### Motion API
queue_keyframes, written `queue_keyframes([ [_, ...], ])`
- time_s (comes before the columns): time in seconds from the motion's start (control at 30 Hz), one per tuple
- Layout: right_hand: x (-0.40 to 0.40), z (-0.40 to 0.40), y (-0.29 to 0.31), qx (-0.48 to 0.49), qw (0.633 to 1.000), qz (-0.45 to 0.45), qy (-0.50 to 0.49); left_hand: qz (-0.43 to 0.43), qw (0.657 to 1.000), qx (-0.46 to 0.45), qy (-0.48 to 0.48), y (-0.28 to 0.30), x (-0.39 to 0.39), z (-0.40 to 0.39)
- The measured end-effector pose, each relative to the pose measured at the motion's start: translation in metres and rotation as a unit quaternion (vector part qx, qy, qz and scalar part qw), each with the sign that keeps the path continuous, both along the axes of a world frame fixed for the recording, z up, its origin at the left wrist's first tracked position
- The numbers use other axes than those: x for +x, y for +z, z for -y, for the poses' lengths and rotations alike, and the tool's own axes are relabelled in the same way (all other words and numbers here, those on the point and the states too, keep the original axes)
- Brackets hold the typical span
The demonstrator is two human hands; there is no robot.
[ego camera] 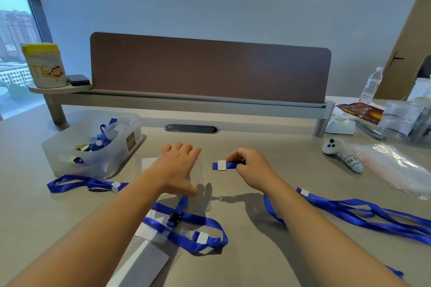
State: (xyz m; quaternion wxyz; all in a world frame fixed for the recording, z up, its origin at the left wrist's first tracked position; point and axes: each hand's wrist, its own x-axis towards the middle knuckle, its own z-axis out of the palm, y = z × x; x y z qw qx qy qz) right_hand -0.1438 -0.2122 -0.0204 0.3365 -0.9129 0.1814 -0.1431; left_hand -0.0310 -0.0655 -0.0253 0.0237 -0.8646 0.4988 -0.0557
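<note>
My right hand (pixel 250 168) pinches the end of a blue lanyard strap (pixel 227 165) that carries a white clip (pixel 221 165), held just above the desk. To its left, my left hand (pixel 179 165) lies flat with fingers straight on a clear badge sleeve (pixel 200 179). Another blue lanyard with a black buckle (pixel 173 218) lies over clear card holders (pixel 149 249) in front of me. More blue lanyard loops (pixel 349 212) trail across the desk to the right.
A translucent plastic bin (pixel 93 147) holding lanyards and clips stands at the left, with a blue lanyard (pixel 77 184) before it. A small white plush toy (pixel 342 154), clear bags (pixel 401 170) and a water bottle (pixel 372 85) sit right. A brown divider (pixel 210 70) backs the desk.
</note>
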Motion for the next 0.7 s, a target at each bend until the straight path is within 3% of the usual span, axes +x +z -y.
queue_keyframes([
  [0.27, 0.058, 0.024, -0.039, -0.102, 0.992, -0.048, -0.051, -0.132, 0.991, -0.031, 0.015, -0.027, 0.053, 0.019],
  [0.7, 0.127, 0.037, -0.076, -0.265, 0.960, -0.086, -0.013, -0.095, 0.988, 0.058, 0.103, -0.054, 0.113, 0.031],
])
